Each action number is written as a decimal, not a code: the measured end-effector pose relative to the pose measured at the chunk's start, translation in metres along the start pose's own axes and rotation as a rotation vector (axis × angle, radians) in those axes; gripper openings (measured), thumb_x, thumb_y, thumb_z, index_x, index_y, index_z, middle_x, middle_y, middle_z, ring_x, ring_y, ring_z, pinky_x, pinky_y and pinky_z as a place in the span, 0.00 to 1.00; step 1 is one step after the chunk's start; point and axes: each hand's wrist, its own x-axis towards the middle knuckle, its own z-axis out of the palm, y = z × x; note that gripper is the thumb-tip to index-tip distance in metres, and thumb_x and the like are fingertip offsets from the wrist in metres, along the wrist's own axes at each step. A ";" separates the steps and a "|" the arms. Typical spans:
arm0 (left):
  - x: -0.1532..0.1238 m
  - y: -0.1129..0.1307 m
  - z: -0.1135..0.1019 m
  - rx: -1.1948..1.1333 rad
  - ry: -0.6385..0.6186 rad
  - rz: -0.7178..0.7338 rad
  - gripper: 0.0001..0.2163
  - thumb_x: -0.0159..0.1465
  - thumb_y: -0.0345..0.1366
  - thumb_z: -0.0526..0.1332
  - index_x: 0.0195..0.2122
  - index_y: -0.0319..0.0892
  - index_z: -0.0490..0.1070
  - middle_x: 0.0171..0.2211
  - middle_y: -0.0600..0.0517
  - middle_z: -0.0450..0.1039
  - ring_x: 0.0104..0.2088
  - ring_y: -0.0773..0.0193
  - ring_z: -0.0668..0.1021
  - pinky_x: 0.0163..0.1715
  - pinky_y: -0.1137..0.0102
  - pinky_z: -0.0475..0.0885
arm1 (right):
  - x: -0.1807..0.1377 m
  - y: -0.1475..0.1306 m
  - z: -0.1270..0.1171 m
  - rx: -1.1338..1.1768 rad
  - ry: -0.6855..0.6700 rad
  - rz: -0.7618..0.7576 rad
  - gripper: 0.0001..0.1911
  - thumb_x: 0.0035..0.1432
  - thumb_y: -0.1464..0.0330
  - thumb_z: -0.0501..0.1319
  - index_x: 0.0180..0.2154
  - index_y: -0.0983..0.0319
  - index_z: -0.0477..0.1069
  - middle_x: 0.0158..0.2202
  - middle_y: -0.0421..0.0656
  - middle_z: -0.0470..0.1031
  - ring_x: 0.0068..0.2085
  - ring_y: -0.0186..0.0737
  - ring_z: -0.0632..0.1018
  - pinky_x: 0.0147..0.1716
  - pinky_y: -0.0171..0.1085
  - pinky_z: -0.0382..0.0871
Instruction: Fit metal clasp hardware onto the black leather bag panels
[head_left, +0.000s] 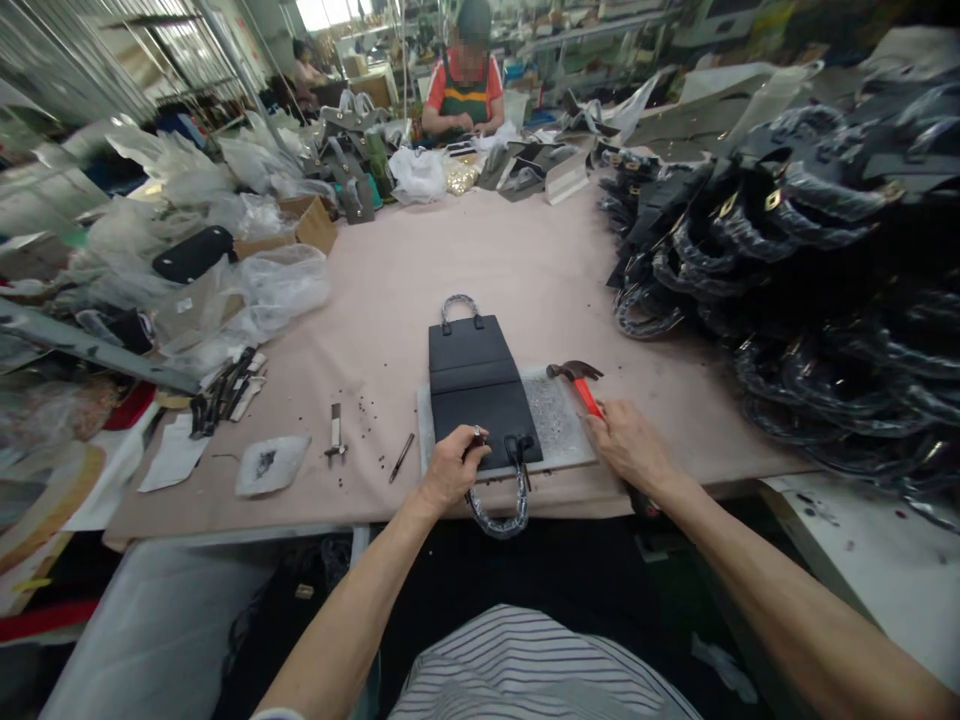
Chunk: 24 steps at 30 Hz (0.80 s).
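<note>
A flat black bag panel (477, 385) with a wrapped handle at each end lies on a grey slab (556, 420) at the near table edge. My left hand (451, 466) is closed in a pinch on the near edge of the panel, by the near handle (496, 515) that hangs over the table edge. My right hand (627, 443) is wrapped round the red handle of a hammer (579, 381), whose head rests on the slab's far right corner.
A big heap of black wrapped handles and bag parts (795, 270) fills the right side. Plastic bags (247, 285), a cardboard box (311, 225), small tools (335, 432) and paper scraps sit on the left. A person in an orange top (463, 85) works at the far end.
</note>
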 end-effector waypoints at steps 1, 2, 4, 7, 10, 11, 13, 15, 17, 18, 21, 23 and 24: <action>0.001 0.000 0.000 0.003 -0.002 -0.005 0.05 0.64 0.30 0.62 0.42 0.42 0.74 0.39 0.49 0.79 0.41 0.61 0.81 0.44 0.67 0.77 | 0.000 -0.011 0.004 0.005 0.054 -0.118 0.18 0.67 0.62 0.53 0.51 0.65 0.71 0.51 0.58 0.74 0.50 0.57 0.76 0.45 0.50 0.70; 0.002 0.000 -0.001 0.009 -0.008 -0.010 0.05 0.64 0.29 0.63 0.41 0.42 0.75 0.38 0.50 0.80 0.40 0.61 0.81 0.44 0.67 0.77 | 0.000 -0.023 0.009 0.028 0.087 -0.254 0.19 0.67 0.63 0.54 0.55 0.65 0.69 0.56 0.58 0.72 0.55 0.57 0.74 0.50 0.52 0.68; 0.004 0.001 -0.003 0.023 -0.021 -0.015 0.05 0.64 0.29 0.63 0.40 0.42 0.75 0.37 0.50 0.80 0.39 0.61 0.82 0.43 0.67 0.77 | 0.002 -0.046 0.021 0.110 0.072 -0.477 0.20 0.68 0.66 0.54 0.59 0.62 0.68 0.61 0.54 0.69 0.60 0.54 0.70 0.57 0.53 0.65; 0.005 0.001 -0.006 0.036 -0.025 -0.012 0.05 0.64 0.30 0.63 0.40 0.43 0.76 0.37 0.50 0.81 0.38 0.61 0.82 0.41 0.68 0.78 | 0.003 -0.067 0.043 0.177 -0.017 -0.609 0.19 0.69 0.69 0.51 0.58 0.59 0.69 0.62 0.49 0.69 0.63 0.50 0.68 0.63 0.54 0.58; 0.002 0.000 -0.008 0.023 -0.004 -0.017 0.05 0.64 0.30 0.63 0.40 0.43 0.77 0.37 0.50 0.82 0.38 0.61 0.83 0.41 0.68 0.78 | 0.001 -0.071 0.056 0.178 -0.055 -0.610 0.19 0.70 0.68 0.51 0.58 0.60 0.70 0.63 0.48 0.69 0.66 0.51 0.64 0.66 0.57 0.51; 0.000 -0.001 -0.009 0.018 0.005 -0.018 0.05 0.64 0.30 0.64 0.40 0.43 0.78 0.38 0.50 0.82 0.38 0.61 0.83 0.41 0.68 0.78 | 0.000 -0.070 0.058 0.178 -0.064 -0.611 0.19 0.70 0.66 0.52 0.58 0.60 0.70 0.64 0.48 0.68 0.67 0.52 0.63 0.66 0.57 0.50; -0.002 -0.002 -0.009 0.015 0.017 -0.013 0.05 0.65 0.31 0.64 0.41 0.43 0.78 0.38 0.50 0.82 0.39 0.61 0.83 0.42 0.68 0.78 | -0.001 -0.068 0.057 0.178 -0.077 -0.617 0.22 0.68 0.62 0.56 0.60 0.60 0.69 0.65 0.49 0.67 0.67 0.53 0.63 0.67 0.57 0.49; -0.004 -0.003 -0.008 0.025 0.018 -0.002 0.05 0.65 0.31 0.64 0.42 0.43 0.78 0.39 0.50 0.82 0.39 0.61 0.83 0.42 0.68 0.78 | -0.001 -0.067 0.056 0.170 -0.082 -0.623 0.27 0.63 0.59 0.61 0.61 0.61 0.68 0.65 0.51 0.66 0.67 0.56 0.62 0.67 0.58 0.48; -0.004 -0.005 -0.008 0.045 0.001 0.027 0.05 0.66 0.31 0.64 0.43 0.43 0.77 0.40 0.49 0.82 0.40 0.61 0.83 0.44 0.67 0.78 | -0.001 -0.068 0.055 0.167 -0.083 -0.613 0.31 0.59 0.59 0.65 0.61 0.62 0.67 0.65 0.52 0.65 0.67 0.58 0.62 0.67 0.58 0.47; -0.004 -0.005 -0.008 0.055 -0.018 0.051 0.05 0.67 0.31 0.64 0.43 0.43 0.77 0.40 0.48 0.82 0.41 0.61 0.83 0.45 0.67 0.78 | 0.000 -0.069 0.055 0.170 -0.082 -0.604 0.31 0.57 0.59 0.65 0.61 0.61 0.68 0.65 0.52 0.65 0.67 0.58 0.62 0.67 0.58 0.47; -0.002 -0.004 -0.007 0.068 -0.058 0.106 0.05 0.67 0.32 0.63 0.44 0.42 0.76 0.40 0.47 0.82 0.42 0.60 0.83 0.46 0.67 0.78 | 0.000 -0.071 0.057 0.183 -0.081 -0.576 0.30 0.55 0.60 0.66 0.59 0.60 0.69 0.64 0.51 0.66 0.67 0.58 0.62 0.68 0.57 0.47; -0.001 -0.003 -0.006 0.061 -0.024 0.076 0.04 0.67 0.31 0.63 0.42 0.42 0.76 0.39 0.48 0.82 0.40 0.61 0.83 0.43 0.68 0.79 | 0.000 -0.071 0.058 0.187 -0.085 -0.563 0.30 0.54 0.60 0.66 0.58 0.61 0.70 0.64 0.51 0.66 0.66 0.58 0.63 0.68 0.57 0.46; -0.001 -0.003 -0.005 0.056 0.009 0.052 0.04 0.67 0.30 0.63 0.42 0.42 0.76 0.38 0.49 0.82 0.40 0.62 0.83 0.43 0.69 0.79 | 0.001 -0.071 0.059 0.189 -0.088 -0.558 0.30 0.54 0.61 0.66 0.58 0.61 0.70 0.64 0.51 0.66 0.66 0.58 0.63 0.68 0.57 0.46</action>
